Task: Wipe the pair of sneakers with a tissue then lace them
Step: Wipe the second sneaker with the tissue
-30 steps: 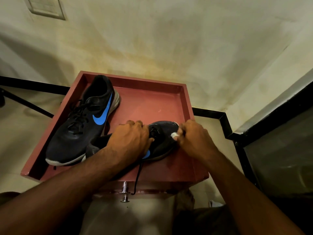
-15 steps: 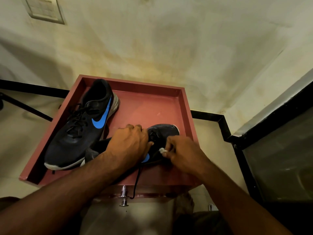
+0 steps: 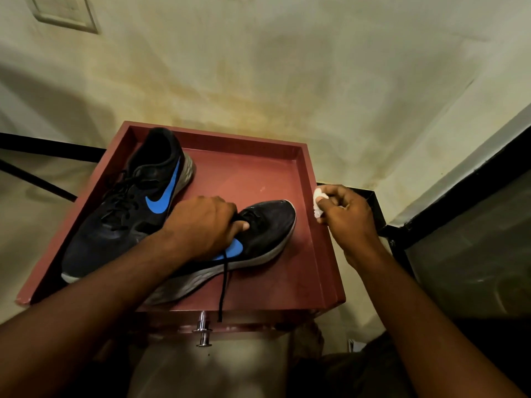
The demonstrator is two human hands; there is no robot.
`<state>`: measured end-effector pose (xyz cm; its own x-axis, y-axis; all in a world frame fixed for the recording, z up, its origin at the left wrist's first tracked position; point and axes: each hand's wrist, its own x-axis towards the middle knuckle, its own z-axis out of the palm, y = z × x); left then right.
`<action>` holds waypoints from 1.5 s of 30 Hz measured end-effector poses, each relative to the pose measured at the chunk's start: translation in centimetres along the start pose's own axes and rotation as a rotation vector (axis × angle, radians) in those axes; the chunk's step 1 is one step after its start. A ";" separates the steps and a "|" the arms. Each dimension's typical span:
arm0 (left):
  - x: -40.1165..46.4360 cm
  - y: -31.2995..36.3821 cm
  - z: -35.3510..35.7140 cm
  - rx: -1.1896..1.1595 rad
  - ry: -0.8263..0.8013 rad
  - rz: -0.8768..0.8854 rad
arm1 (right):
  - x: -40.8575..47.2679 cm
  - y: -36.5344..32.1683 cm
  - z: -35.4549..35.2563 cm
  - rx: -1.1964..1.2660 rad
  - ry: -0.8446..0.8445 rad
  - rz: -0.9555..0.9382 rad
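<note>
Two black sneakers with blue swooshes lie on a reddish-brown tray-topped stand. The far sneaker lies at the left with its laces threaded. The near sneaker points right, and my left hand is clamped over its middle. A loose black lace hangs from it over the stand's front edge. My right hand hovers over the stand's right rim, apart from the shoe, pinching a crumpled white tissue.
A metal knob sticks out below the stand's front. A stained cream wall rises behind, with a switch plate at the top left. A black-framed panel stands to the right.
My right hand has pulled off the near sneaker's toe and moved right to the stand's rim with the tissue. My left hand has stayed on the shoe.
</note>
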<state>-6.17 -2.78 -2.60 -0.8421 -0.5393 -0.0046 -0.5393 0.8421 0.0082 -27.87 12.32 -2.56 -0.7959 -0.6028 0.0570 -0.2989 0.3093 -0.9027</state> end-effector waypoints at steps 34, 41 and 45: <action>-0.3 2.5 0.3 0.086 0.067 0.021 | -0.7 -0.5 1.5 -0.349 -0.153 -0.260; 0.1 1.8 -0.2 0.040 0.029 -0.025 | -1.3 -1.1 2.9 -0.579 -0.189 -0.274; -0.2 2.4 0.0 0.083 0.029 -0.012 | -3.7 -1.6 4.0 -0.741 -0.295 -0.319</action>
<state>-7.26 -0.62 -2.59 -0.8360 -0.5481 0.0252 -0.5483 0.8329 -0.0748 -22.31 11.13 -3.08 -0.4764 -0.8775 0.0542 -0.8337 0.4313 -0.3449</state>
